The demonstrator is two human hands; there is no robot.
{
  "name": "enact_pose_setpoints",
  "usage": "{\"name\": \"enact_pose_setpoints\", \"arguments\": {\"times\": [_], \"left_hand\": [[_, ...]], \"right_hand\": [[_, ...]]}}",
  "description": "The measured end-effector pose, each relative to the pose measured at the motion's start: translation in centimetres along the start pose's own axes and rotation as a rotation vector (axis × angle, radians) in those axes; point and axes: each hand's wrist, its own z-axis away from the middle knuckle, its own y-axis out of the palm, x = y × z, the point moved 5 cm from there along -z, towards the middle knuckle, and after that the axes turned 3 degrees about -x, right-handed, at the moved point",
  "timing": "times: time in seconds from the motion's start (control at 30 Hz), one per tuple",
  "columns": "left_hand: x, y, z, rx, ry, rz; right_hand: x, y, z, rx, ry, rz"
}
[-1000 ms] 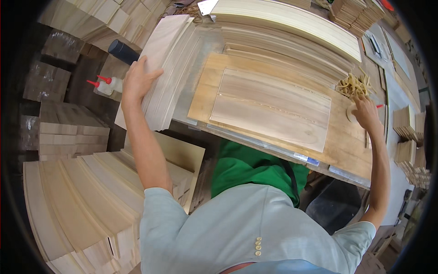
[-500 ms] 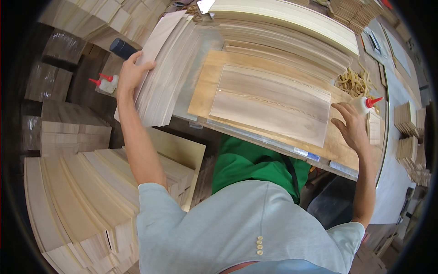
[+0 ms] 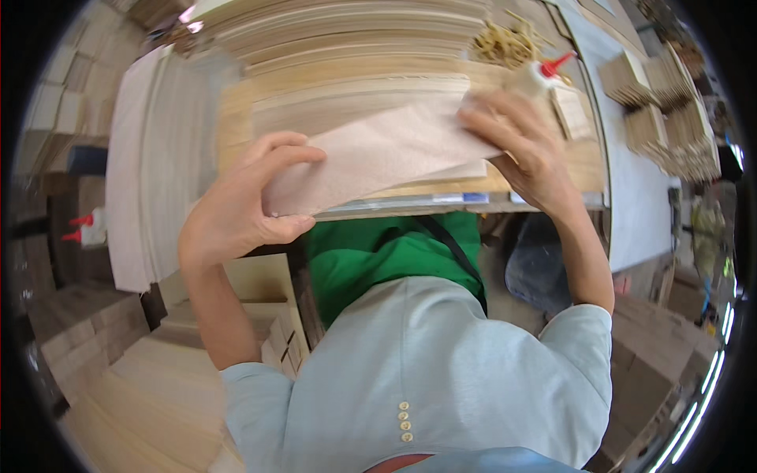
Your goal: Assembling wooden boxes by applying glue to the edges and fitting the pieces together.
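A thin pale wooden board [image 3: 386, 150] is held up above the workbench, slightly tilted, its right end higher than its left. Around its left end, my left hand [image 3: 240, 197] is closed, thumb below and fingers above. My right hand [image 3: 520, 142], smeared by motion, grips the other end. Behind and beneath this board lies a flat wooden panel [image 3: 355, 96], partly covered, on a yellowish base board [image 3: 233, 118]. A white glue bottle with a red tip [image 3: 544, 72] is just beyond my right hand.
To the left stands a stack of thin boards [image 3: 138, 173]; a long board stack [image 3: 347, 35] lines the back. Tangled yellowish bands [image 3: 509, 43] lie at the back right. More red-tipped bottles [image 3: 91, 227] are far left. Small wooden stacks [image 3: 658, 102] sit on the right.
My left hand has come from the left stack with a thin board, now held over the panel. My right hand has moved in to its other end. The view has shifted rightward.
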Motion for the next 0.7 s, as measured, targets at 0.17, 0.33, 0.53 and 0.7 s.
{"name": "enact_pose_setpoints", "arguments": {"times": [0.17,0.33,0.53,0.7], "left_hand": [[3.2,3.7,-3.7,0.318,-0.104,0.144],[9.2,-0.6,-2.2,-0.108,-0.272,-0.306],[10.7,-0.5,-2.0,-0.293,-0.297,-0.283],[12.9,-0.5,-2.3,-0.29,-0.307,-0.212]], "right_hand": [[-4.5,3.5,4.8,0.124,0.224,-0.214],[-9.0,5.6,7.3,0.239,0.633,-0.317],[-10.2,7.6,7.6,0.243,0.665,-0.347],[-10.5,8.3,7.0,0.27,0.632,-0.33]]}}
